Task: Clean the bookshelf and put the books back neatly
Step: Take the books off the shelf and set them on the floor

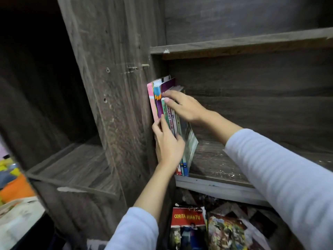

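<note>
Several thin books (pixel 158 98) stand upright at the left end of a dark wooden bookshelf's middle board (pixel 216 166), pressed against the upright side panel (pixel 117 87). Their spines are pink, blue, purple, green and white. My left hand (pixel 168 145) lies flat against the lower spines, fingers pointing up. My right hand (pixel 183 105) rests on top of the rightmost books, fingertips curled over their upper edges. A glossy greenish book (pixel 191 147) leans at the right end of the row.
More books (pixel 189 221), one red titled "Cerita Hantu", lie in a loose pile below the shelf. An upper board (pixel 234 45) and a left compartment (pixel 75 168) hold nothing. Orange and yellow items (pixel 14 186) sit at far left.
</note>
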`<state>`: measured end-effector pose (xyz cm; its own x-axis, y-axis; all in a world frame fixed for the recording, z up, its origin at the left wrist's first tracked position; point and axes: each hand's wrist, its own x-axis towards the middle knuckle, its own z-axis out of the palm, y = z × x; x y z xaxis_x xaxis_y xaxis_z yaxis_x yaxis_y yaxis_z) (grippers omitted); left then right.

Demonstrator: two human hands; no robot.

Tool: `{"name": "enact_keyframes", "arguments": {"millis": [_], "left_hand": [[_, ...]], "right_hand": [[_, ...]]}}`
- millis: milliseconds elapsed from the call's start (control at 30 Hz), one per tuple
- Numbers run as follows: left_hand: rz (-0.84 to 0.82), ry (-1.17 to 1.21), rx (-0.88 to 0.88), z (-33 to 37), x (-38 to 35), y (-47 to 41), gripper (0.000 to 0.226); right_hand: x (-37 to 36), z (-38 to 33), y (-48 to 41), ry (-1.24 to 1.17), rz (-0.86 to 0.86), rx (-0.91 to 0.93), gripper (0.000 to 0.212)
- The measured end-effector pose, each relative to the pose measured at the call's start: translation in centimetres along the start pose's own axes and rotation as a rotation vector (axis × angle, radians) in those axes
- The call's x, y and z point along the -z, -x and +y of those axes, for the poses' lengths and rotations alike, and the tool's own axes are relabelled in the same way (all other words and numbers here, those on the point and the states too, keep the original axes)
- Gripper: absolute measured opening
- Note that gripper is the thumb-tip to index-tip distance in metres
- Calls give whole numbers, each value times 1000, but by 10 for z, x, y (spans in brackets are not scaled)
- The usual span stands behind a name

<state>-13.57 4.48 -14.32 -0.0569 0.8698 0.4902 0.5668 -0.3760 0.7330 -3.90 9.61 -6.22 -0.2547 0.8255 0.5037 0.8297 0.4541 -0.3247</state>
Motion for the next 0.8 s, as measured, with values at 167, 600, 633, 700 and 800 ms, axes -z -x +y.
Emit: {"name": "enact_keyframes", "arguments": {"millis": [167, 600, 633, 700, 800], "left_hand": [[135, -14, -60, -3, -13, 2, 68], [273, 142, 274, 13, -70, -5, 87], [298, 104, 277, 12, -74, -6, 85], [338, 79, 280, 11, -78, -8, 76], [362, 102, 267, 8, -80, -8, 62]], "right_hand": [[8, 1, 5, -76, 50, -36, 42], [19, 13, 36, -218, 154, -33, 36], [19, 15, 37, -219, 159, -31, 36], [19, 17, 39, -228, 165, -37, 35], [20, 17, 43, -253, 191, -25, 33]]}}
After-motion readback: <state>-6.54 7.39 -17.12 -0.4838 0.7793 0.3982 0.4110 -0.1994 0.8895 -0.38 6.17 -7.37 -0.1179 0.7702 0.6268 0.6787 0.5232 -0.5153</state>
